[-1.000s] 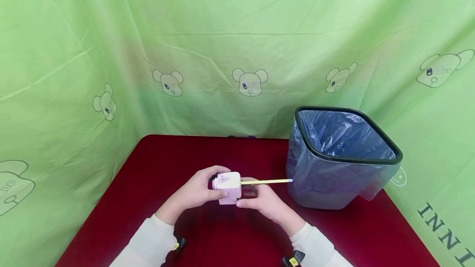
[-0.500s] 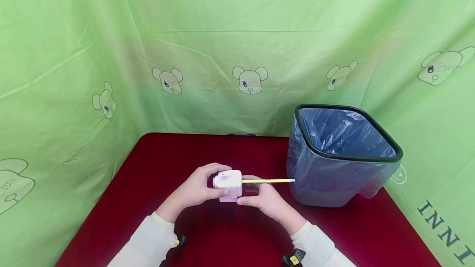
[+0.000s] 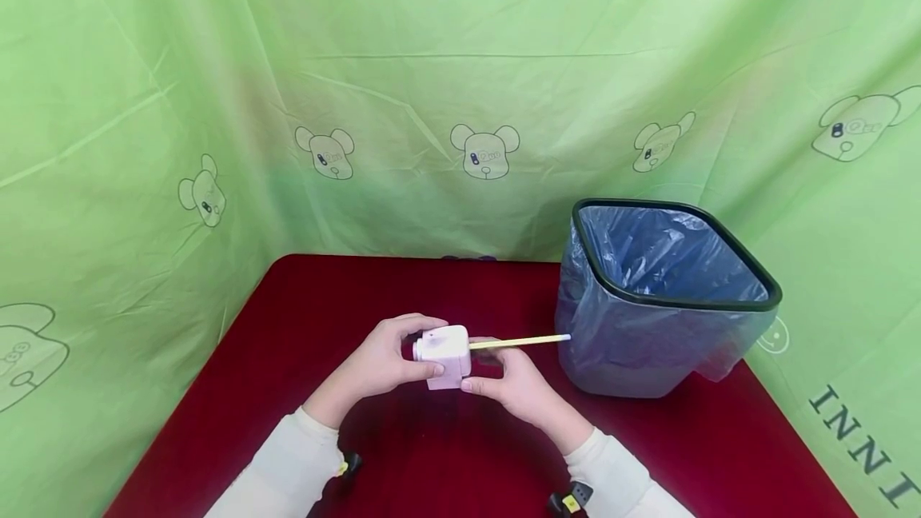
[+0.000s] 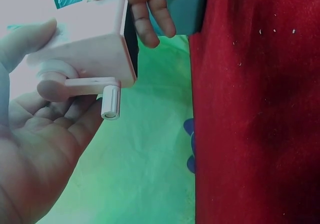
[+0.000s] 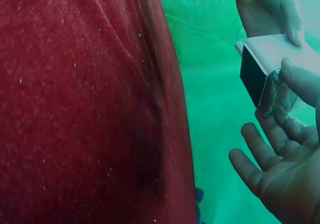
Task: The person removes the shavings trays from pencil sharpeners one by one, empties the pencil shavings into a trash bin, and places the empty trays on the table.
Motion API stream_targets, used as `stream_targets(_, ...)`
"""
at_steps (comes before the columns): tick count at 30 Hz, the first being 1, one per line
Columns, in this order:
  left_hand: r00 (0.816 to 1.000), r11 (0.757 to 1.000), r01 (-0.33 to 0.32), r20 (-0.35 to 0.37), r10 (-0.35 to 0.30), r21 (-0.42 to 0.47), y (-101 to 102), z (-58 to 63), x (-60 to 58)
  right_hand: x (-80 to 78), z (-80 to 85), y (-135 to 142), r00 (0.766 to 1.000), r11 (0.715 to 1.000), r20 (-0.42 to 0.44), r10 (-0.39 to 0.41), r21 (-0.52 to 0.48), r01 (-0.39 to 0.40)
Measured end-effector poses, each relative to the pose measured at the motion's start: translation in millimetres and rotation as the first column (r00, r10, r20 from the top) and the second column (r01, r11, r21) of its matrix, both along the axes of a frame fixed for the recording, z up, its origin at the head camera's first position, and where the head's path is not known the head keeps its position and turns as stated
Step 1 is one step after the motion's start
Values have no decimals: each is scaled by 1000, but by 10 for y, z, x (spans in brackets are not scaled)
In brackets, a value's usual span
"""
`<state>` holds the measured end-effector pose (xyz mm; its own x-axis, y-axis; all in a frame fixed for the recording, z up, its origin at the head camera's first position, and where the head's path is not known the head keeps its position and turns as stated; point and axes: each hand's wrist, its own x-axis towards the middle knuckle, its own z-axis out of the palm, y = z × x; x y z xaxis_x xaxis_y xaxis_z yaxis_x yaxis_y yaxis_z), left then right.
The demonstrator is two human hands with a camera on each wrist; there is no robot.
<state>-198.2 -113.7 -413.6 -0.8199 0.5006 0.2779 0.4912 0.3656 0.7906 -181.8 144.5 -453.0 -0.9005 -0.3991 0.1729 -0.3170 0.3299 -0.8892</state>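
Observation:
My left hand [image 3: 384, 356] grips a pale pink pencil sharpener [image 3: 448, 348] by its sides, held above the table. Its crank handle [image 4: 87, 87] shows in the left wrist view, on the end facing the left palm. A yellow pencil [image 3: 520, 341] sticks out of the opposite end, pointing right toward the bin. My right hand [image 3: 524, 390] is at that same end. In the right wrist view its thumb and a fingertip pinch a see-through shavings drawer [image 5: 273, 95] with brownish contents, by the sharpener's dark base [image 5: 253, 79]. The other right fingers are spread loosely.
A bin [image 3: 647, 358] with a black rim and a clear plastic liner stands at the right of the table. Dark red cloth covers the table [image 3: 345, 290]. Green curtains [image 3: 403, 94] with bear drawings hang behind and at both sides.
The pencil's outer end has tilted slightly up and away. Both hands keep their places around the sharpener. The whole head view has shifted a little upward.

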Motion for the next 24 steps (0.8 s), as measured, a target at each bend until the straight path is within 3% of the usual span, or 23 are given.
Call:
stream_targets(6,999,1000,20,29,-20,16,-7,-5,-6,29,36,12,1000,1000,-16,12,26,-12)
stream_targets(14,1000,999,8,5,-8,44,-2,-31,11,29,6,13,997,999,-71,6,45,-3)
stream_targets(24,1000,1000,-3,4,3,7,7,11,74,58,1,71,992,996,-116,40,89,-30)
